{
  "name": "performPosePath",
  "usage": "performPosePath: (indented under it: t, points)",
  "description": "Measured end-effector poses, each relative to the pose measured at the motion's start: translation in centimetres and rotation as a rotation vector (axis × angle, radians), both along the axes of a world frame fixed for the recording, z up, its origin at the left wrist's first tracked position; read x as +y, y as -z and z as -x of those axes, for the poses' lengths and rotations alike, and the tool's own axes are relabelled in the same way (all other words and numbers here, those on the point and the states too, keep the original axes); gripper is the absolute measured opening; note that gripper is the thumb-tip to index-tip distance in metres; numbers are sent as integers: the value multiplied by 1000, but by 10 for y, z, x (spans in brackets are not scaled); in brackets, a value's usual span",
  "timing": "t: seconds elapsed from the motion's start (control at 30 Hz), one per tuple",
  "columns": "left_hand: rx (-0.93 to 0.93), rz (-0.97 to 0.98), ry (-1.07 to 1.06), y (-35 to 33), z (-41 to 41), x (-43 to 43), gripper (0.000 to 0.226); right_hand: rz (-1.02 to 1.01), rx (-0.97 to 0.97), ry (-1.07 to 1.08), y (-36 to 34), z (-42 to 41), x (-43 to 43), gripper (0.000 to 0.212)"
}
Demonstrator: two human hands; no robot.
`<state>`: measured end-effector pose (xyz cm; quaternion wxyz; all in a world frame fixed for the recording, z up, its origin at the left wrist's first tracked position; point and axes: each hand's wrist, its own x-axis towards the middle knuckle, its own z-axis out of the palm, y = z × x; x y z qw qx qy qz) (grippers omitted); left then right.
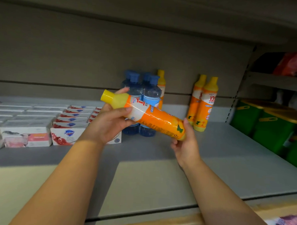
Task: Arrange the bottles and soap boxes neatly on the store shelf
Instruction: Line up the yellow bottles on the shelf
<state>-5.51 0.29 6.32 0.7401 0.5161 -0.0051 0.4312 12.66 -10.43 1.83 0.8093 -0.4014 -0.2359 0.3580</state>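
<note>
An orange bottle with a yellow cap [154, 118] lies tilted in the air above the grey shelf [219, 159], cap up to the left. My left hand [109, 122] grips its neck and upper body. My right hand [185, 143] holds its base, fingers curled round it. Behind the bottle several blue bottles [142, 93] stand in a cluster, with one more orange bottle [161, 85] at their back. Two orange bottles [205, 105] stand upright to the right. Rows of white soap boxes [40, 122] fill the shelf's left side.
The shelf's back panel [78, 57] rises behind the goods, and an upper shelf overhangs. Green bins with yellow handles [272, 129] fill the neighbouring bay at right. The shelf's front edge [156, 216] runs below my arms.
</note>
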Motion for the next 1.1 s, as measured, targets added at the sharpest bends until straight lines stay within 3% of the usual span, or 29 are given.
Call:
performPosePath:
  t: [0.07, 0.13, 0.23, 0.3, 0.37, 0.43, 0.57, 0.67, 0.77, 0.87, 1.03, 1.1]
  points:
    - [19, 81, -76, 0, -2, 3, 43, -118, -88, 23, -2, 2, -1, 25]
    - [108, 172, -179, 3, -7, 3, 45, -218, -264, 38, -3, 5, -3, 41]
    - [303, 306, -353, 13, -15, 2, 45, -161, -499, 74, 1, 7, -6, 56]
    - [353, 325, -409, 17, -15, 3, 47, -84, -555, 102, 3, 10, -5, 50]
    - [351, 225, -424, 17, -16, 4, 50, -17, -500, 163, 0, 10, -4, 31]
    - [235, 134, -347, 18, -22, 2, 46, 39, -362, 193, -3, 5, -3, 17]
    - [74, 41, -215, 17, -34, -12, 48, 219, -113, 26, -7, -9, -7, 27]
    - [69, 90, -262, 12, -30, -14, 49, 169, 23, -153, -8, -9, -9, 28]
    - [99, 266, -353, 8, -27, -12, 55, -60, -118, -136, -8, -4, -7, 38]
    - [213, 436, -357, 9, -27, -15, 42, -139, -304, -28, -7, 2, -7, 41]
    - [240, 429, -260, 8, -27, -20, 44, -173, -293, 67, -5, -1, -5, 46]
    - [187, 299, -285, 6, -29, -21, 33, -129, -195, 55, -5, -5, -3, 49]
